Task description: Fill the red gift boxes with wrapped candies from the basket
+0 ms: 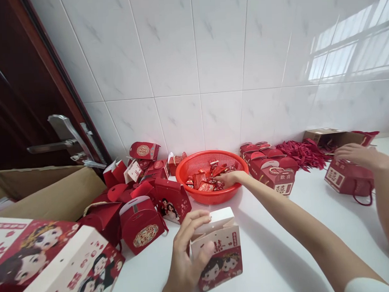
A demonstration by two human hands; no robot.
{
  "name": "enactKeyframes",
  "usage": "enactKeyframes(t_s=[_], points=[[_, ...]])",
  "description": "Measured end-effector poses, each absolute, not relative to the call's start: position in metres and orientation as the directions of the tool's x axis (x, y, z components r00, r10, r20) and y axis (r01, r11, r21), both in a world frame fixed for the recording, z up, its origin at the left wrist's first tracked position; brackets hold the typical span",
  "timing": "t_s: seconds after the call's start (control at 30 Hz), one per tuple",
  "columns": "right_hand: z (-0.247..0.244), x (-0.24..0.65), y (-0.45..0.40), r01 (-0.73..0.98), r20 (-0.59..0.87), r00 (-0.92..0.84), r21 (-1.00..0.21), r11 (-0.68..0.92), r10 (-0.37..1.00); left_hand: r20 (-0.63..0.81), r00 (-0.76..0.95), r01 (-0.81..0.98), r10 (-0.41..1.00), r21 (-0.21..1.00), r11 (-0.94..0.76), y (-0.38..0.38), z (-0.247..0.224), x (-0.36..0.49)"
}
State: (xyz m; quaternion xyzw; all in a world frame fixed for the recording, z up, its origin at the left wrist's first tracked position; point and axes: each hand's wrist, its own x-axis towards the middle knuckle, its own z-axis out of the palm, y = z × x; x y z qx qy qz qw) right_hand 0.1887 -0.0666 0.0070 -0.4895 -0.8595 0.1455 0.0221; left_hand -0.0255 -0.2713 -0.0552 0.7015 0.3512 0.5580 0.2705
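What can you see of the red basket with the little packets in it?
The round basket is bright orange-red and looks like plastic, with a wide rim and a finely perforated wall. It stands upright on the white surface near the tiled wall. Shiny red packets lie inside, covering its bottom. The person's right hand reaches in among them; whether the wrist touches the rim is unclear.

dark brown door [14,92], left | metal lever handle [52,146] on it | pale tiled wall [221,47] | window reflection [335,64], upper right
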Motion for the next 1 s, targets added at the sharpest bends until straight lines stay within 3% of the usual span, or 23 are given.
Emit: enactKeyframes(t_s=[0.1, 0.33, 0.47, 0.63, 0.7, 0.8, 0.9, 1.0], points=[[-0.002, 0.182, -0.063, 0.864, -0.144, -0.475, -0.261, 0.43, 0.868, 0.601, 0.087, 0.139, 0.794, 0.782, -0.607, -0.276, -0.061, -0.023], [-0.004, 0.182, -0.07, 0.834, -0.087, -0.499, -0.317, 0.451, 0.862, 0.539, -0.202, -0.069, 0.818, 0.825, -0.561, -0.282, -0.057, -0.008], [-0.002, 0.187, -0.068, 0.746, 0.033, -0.515, -0.475, 0.467, 0.857, 0.527, -0.239, -0.104, 0.816, 0.821, -0.561, -0.279, -0.056, -0.012], [-0.002, 0.19, -0.065, 0.619, 0.154, -0.482, -0.637, 0.46, 0.862, 0.585, -0.127, -0.056, 0.801, 0.802, -0.595, -0.276, -0.059, -0.024], [-0.003, 0.192, -0.067, 0.508, 0.184, -0.421, -0.763, 0.399, 0.888, 0.581, -0.109, -0.051, 0.806, 0.807, -0.589, -0.275, -0.06, -0.026], [-0.001, 0.194, -0.071, 0.199, 0.162, -0.27, -0.955, 0.22, 0.949, 0.556, -0.13, -0.069, 0.821, 0.821, -0.567, -0.274, -0.06, -0.026], [0.002, 0.198, -0.074, -0.017, 0.077, -0.205, -0.997, 0.075, 0.976, 0.521, -0.147, -0.117, 0.841, 0.835, -0.538, -0.273, -0.06, -0.026], [0.004, 0.201, -0.076, -0.094, 0.008, -0.237, -0.995, -0.015, 0.972, 0.475, -0.159, -0.168, 0.865, 0.851, -0.498, -0.273, -0.059, -0.026]])
